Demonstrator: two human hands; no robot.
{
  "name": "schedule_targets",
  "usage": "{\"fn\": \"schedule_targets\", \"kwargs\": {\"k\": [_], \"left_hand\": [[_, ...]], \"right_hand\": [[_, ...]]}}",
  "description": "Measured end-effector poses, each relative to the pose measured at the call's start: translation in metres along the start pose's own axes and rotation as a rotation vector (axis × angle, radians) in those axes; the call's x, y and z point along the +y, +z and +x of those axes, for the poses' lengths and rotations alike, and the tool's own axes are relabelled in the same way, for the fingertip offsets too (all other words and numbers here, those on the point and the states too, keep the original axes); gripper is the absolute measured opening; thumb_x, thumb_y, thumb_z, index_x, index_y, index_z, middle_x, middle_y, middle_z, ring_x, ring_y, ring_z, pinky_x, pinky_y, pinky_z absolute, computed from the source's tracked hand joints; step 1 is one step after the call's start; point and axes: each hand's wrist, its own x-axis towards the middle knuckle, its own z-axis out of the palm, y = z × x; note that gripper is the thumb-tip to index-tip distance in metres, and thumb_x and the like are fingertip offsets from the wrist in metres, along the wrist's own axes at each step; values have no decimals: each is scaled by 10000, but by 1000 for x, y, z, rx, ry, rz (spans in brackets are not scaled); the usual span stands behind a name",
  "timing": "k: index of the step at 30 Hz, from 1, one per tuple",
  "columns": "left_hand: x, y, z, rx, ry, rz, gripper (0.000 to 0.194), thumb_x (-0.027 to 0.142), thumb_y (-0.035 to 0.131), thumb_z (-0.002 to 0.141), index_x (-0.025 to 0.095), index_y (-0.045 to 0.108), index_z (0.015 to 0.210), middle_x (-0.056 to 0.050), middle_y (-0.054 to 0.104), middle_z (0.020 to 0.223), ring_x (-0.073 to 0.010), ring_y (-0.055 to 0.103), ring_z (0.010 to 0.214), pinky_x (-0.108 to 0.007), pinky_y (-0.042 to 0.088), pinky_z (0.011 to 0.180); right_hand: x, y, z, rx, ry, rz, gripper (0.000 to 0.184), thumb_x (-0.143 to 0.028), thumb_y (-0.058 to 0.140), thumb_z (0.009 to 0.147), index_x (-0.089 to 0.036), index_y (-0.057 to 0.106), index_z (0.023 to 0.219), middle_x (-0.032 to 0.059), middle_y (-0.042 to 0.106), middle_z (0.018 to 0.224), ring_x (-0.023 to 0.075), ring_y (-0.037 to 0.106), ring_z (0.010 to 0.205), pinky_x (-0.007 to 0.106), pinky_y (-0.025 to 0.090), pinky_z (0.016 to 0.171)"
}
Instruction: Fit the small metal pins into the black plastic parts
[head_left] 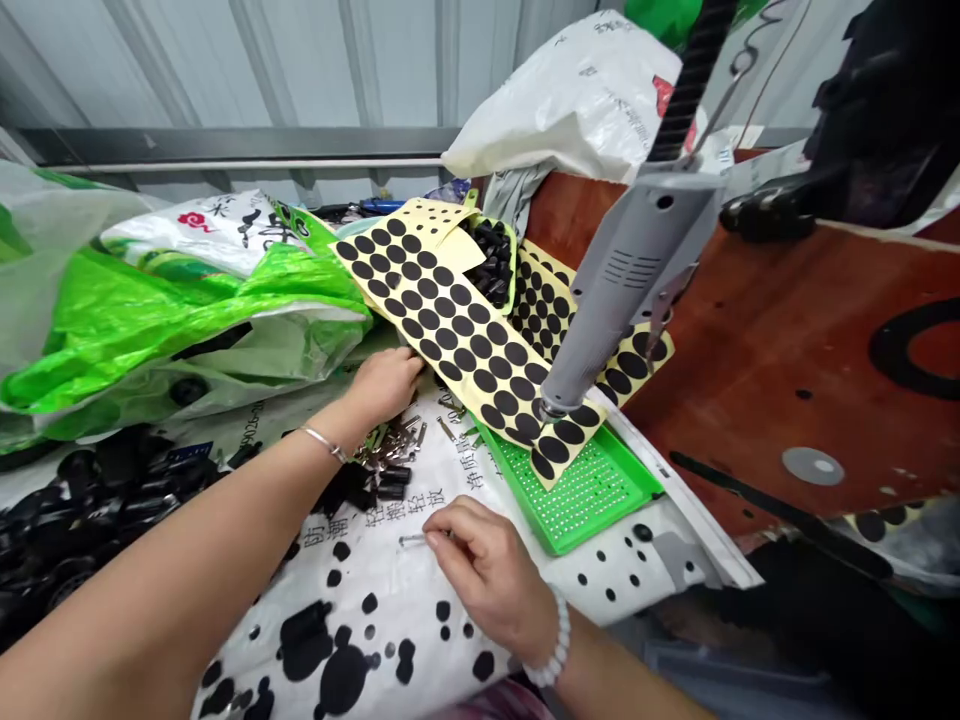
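Observation:
My right hand [487,565] rests low in the middle on a white sack with black print [352,590], its fingers pinched on a small metal screw [412,540]. My left hand [386,385] reaches further back, fingers curled down by the lower edge of a yellow sheet of round black pads [457,320]; what the fingers hold, if anything, is hidden. Between the hands lies a heap of metal screws and small black parts [382,465]. A grey electric screwdriver [622,290] hangs tip-down over the sheet.
A green perforated tray [592,495] sits under the sheet. Green and white plastic bags [172,310] are piled at left, black plastic parts [82,510] at lower left. A red-brown board [787,340] lies at right; a white bag [585,95] stands behind.

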Motion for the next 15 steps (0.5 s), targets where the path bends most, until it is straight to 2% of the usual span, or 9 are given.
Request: {"fn": "schedule_targets", "kwargs": {"k": [3, 6, 10, 15], "left_hand": [[-1, 15, 29, -74, 11, 17, 298, 321, 544, 883, 147, 554, 1125, -88, 574, 1153, -215, 576, 1011, -438, 489, 862], [-6, 25, 37, -131, -5, 17, 319, 324, 552, 879, 150, 542, 1146, -90, 568, 1157, -216, 580, 1001, -428, 502, 843], [-19, 25, 20, -186, 6, 1, 313, 331, 542, 884, 161, 543, 1146, -89, 565, 1165, -210, 580, 996, -420, 503, 840], [-31, 17, -21, -213, 15, -30, 260, 342, 530, 887, 149, 595, 1049, -77, 616, 1069, -190, 599, 941, -400, 492, 840]], "right_hand": [[3, -4, 2, 4, 28, 39, 146, -142, 501, 863, -168, 632, 803, 28, 589, 769, 143, 571, 748, 239, 428, 676], [4, -5, 1, -5, 13, 4, 152, -143, 488, 867, -177, 628, 820, 22, 603, 770, 137, 574, 734, 233, 426, 666], [4, -2, -2, -19, -20, -193, 163, -159, 454, 885, -178, 603, 821, 21, 597, 760, 144, 561, 691, 256, 399, 632], [6, 8, -7, -129, -94, -586, 155, -146, 515, 856, -179, 564, 712, 26, 564, 778, 162, 528, 691, 290, 362, 615]]}}
